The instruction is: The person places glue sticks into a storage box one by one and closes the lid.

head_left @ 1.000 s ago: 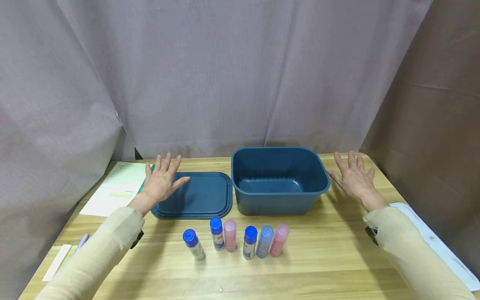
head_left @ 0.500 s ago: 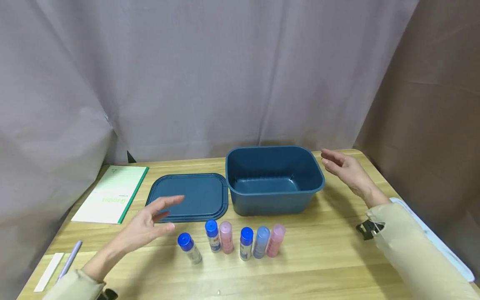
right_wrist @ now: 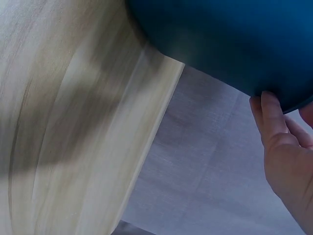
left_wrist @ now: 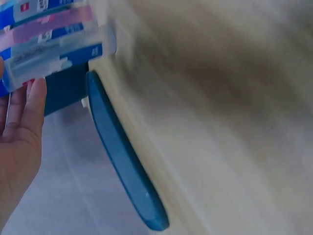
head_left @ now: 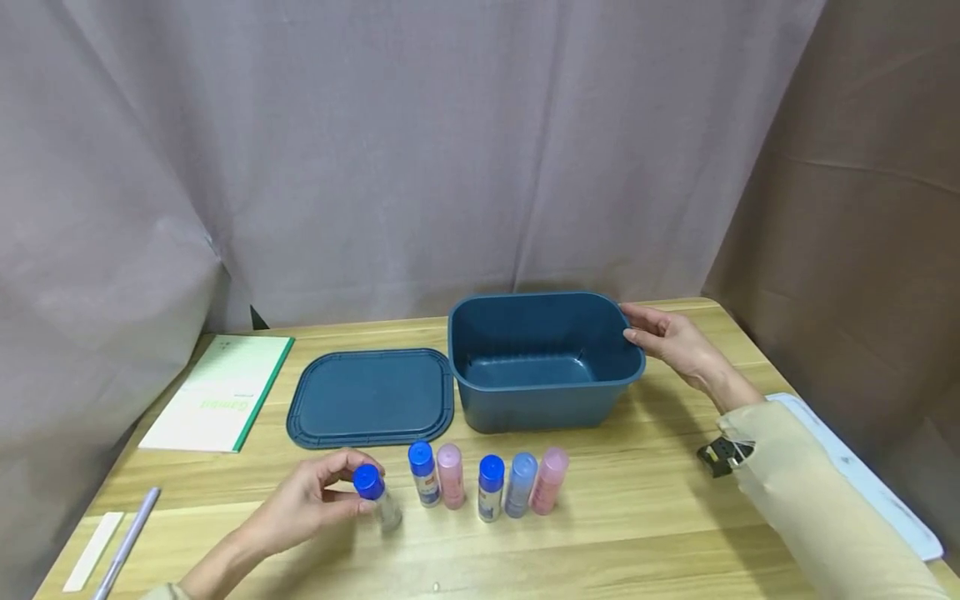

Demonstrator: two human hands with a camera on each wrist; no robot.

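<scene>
Your left hand (head_left: 311, 500) curls its fingers (head_left: 351, 461) round the blue-capped tube (head_left: 377, 498), the leftmost of a row of six slim plastic tubes standing upright near the front of the wood-grain counter (head_left: 645, 517). Its body is clear, its cap glossy and round. Beside it stand another blue cap, a pink tube (head_left: 450, 475), a blue cap, a pale blue tube (head_left: 520, 484) and a second pink one. Your right hand (head_left: 671, 340) grips the far right rim of the bin (head_left: 540, 392), a deep, round-cornered, dark teal plastic tub, thumb on the edge. Its flat ridged lid (head_left: 371, 397) lies just left of it. A green-edged notebook (head_left: 219, 392) lies further left.
</scene>
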